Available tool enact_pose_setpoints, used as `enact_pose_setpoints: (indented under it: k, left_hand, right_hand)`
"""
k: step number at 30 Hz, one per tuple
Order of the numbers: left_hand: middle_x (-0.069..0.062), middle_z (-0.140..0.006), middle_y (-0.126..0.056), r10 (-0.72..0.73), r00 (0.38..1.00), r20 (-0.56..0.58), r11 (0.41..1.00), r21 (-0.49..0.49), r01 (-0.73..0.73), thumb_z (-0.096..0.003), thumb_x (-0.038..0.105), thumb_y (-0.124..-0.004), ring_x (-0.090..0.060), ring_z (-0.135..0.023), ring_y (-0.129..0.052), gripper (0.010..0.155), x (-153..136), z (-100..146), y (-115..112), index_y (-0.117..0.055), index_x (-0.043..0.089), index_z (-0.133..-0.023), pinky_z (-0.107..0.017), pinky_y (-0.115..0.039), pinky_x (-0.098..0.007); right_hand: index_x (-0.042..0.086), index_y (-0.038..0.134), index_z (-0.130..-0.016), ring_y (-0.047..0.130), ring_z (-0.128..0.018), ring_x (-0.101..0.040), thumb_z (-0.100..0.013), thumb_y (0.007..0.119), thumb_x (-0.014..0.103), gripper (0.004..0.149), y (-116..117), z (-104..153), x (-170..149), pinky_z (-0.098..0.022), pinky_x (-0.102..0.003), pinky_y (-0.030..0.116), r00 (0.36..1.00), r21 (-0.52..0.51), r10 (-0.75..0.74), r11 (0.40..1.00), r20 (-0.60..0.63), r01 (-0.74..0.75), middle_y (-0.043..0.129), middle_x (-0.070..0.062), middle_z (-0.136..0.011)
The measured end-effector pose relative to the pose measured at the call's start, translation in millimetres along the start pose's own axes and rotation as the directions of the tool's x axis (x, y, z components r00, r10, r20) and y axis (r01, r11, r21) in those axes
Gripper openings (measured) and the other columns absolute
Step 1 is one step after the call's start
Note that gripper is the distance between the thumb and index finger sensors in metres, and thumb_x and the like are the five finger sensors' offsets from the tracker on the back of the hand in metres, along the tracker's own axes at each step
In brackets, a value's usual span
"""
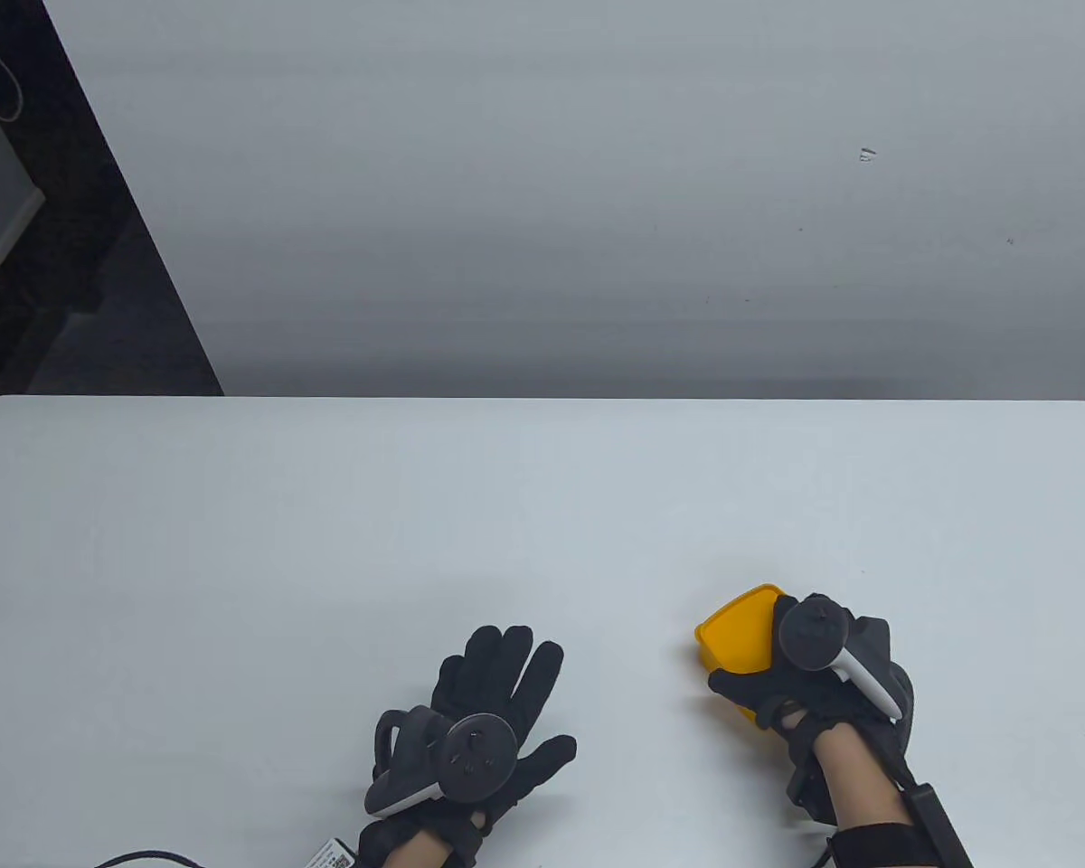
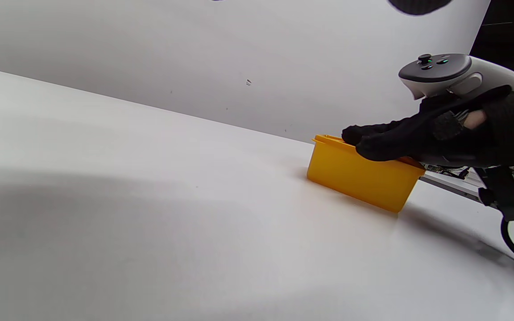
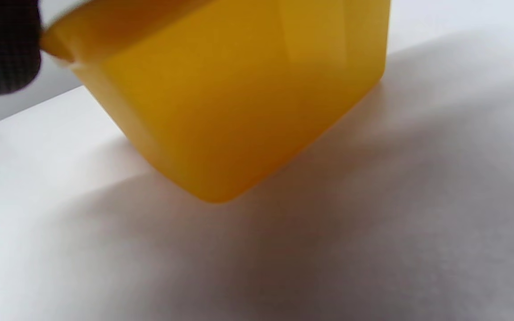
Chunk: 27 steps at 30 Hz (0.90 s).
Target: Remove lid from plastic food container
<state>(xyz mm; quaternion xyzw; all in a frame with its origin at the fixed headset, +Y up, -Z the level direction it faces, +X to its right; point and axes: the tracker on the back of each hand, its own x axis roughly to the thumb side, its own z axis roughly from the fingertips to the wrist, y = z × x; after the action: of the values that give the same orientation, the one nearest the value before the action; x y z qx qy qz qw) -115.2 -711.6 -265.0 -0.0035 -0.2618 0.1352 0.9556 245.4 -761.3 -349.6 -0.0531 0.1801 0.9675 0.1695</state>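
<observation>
Resting its fingers on the lid [image 2: 328, 139] of the yellow plastic food container [image 1: 734, 638] near the counter [image 1: 325, 542] front edge, the right hand [image 1: 818, 683] is probably seeking a prying hold, while the left hand [image 1: 479, 723] is lying spread flat, holding nothing.

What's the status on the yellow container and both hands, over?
Right hand rests on top of yellow container, fingers over the lid. Left hand flat on table, holding nothing. Lid still on. Nothing in the way.
</observation>
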Motion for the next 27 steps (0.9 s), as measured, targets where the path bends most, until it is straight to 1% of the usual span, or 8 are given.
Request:
enact_pose_setpoints:
  k: [3,6,10,14,17,20,23,27]
  left_hand:
    - [-0.011,-0.125,-0.032,0.008,1.0,0.002,1.0,0.0,-0.008,-0.0488,0.073,-0.056,-0.049,-0.113,-0.035,0.081,0,0,-1,-0.024,0.035,-0.114,-0.074,-0.043,-0.067]
    - [-0.011,-0.124,-0.037,0.063,0.998,0.007,0.998,0.005,-0.063,-0.0489,0.072,-0.056,-0.049,-0.113,-0.039,0.08,-3,-1,-2,-0.028,0.034,-0.114,-0.074,-0.046,-0.067]
    - [-0.01,-0.123,-0.046,0.114,0.993,0.041,0.993,0.022,-0.115,-0.0484,0.071,-0.058,-0.048,-0.111,-0.047,0.079,-5,-1,-2,-0.036,0.033,-0.114,-0.073,-0.051,-0.066]
    - [-0.01,-0.12,-0.054,0.226,0.971,0.08,0.971,0.054,-0.231,-0.0484,0.07,-0.06,-0.047,-0.109,-0.055,0.078,-7,0,-1,-0.041,0.031,-0.113,-0.072,-0.055,-0.064]
    - [-0.01,-0.12,-0.054,0.348,0.931,0.113,0.933,0.051,-0.355,-0.0483,0.069,-0.062,-0.047,-0.108,-0.057,0.079,-9,1,0,-0.041,0.029,-0.113,-0.072,-0.057,-0.062]
    - [-0.013,-0.121,-0.045,0.555,0.814,0.17,0.828,-0.026,-0.56,-0.0474,0.07,-0.064,-0.049,-0.11,-0.05,0.085,-12,0,-3,-0.035,0.026,-0.114,-0.073,-0.054,-0.063]
    - [-0.017,-0.122,-0.031,0.657,0.738,0.153,0.753,-0.086,-0.652,-0.0454,0.073,-0.067,-0.051,-0.111,-0.043,0.095,-13,-1,-6,-0.026,0.022,-0.114,-0.074,-0.05,-0.063]
    - [-0.022,-0.121,-0.024,0.704,0.697,0.134,0.71,-0.14,-0.69,-0.0434,0.074,-0.072,-0.054,-0.11,-0.04,0.105,-13,-2,-9,-0.017,0.017,-0.112,-0.074,-0.048,-0.063]
  right_hand:
    - [0.014,0.005,-0.104,0.009,-0.1,-0.053,-0.032,0.084,0.074,0.122,1,-1,3,-0.066,-0.074,0.016,0.999,-0.015,0.038,0.999,-0.005,-0.038,-0.007,-0.02,-0.103]
    - [0.012,0.013,-0.105,0.026,-0.098,-0.055,-0.032,0.087,0.071,0.12,-2,0,5,-0.066,-0.071,0.037,0.999,-0.074,0.036,0.997,0.007,-0.036,0.003,-0.021,-0.105]
    - [0.009,0.022,-0.106,0.036,-0.096,-0.055,-0.03,0.089,0.07,0.119,-5,2,4,-0.062,-0.072,0.044,0.998,-0.115,-0.013,0.993,0.068,0.021,0.012,-0.023,-0.106]
    - [0.007,0.026,-0.106,0.039,-0.095,-0.056,-0.03,0.089,0.072,0.118,-18,14,13,-0.06,-0.072,0.046,0.963,-0.167,-0.114,0.973,0.246,0.158,0.015,-0.026,-0.105]
    - [0.006,0.027,-0.106,0.04,-0.095,-0.056,-0.031,0.087,0.073,0.117,-25,30,32,-0.059,-0.071,0.048,0.866,-0.123,-0.21,0.948,0.454,0.294,0.016,-0.027,-0.105]
    - [0.006,0.027,-0.106,0.041,-0.095,-0.056,-0.032,0.086,0.074,0.117,-23,48,55,-0.059,-0.071,0.049,0.746,-0.005,-0.261,0.943,0.612,0.334,0.016,-0.027,-0.105]
    - [0.007,0.028,-0.107,0.041,-0.095,-0.056,-0.032,0.086,0.074,0.116,-16,60,78,-0.059,-0.071,0.049,0.663,0.087,-0.289,0.943,0.69,0.32,0.017,-0.027,-0.106]
    - [0.009,0.03,-0.107,0.041,-0.096,-0.056,-0.032,0.086,0.074,0.114,-6,74,100,-0.059,-0.071,0.049,0.58,0.191,-0.332,0.937,0.744,0.291,0.017,-0.027,-0.106]
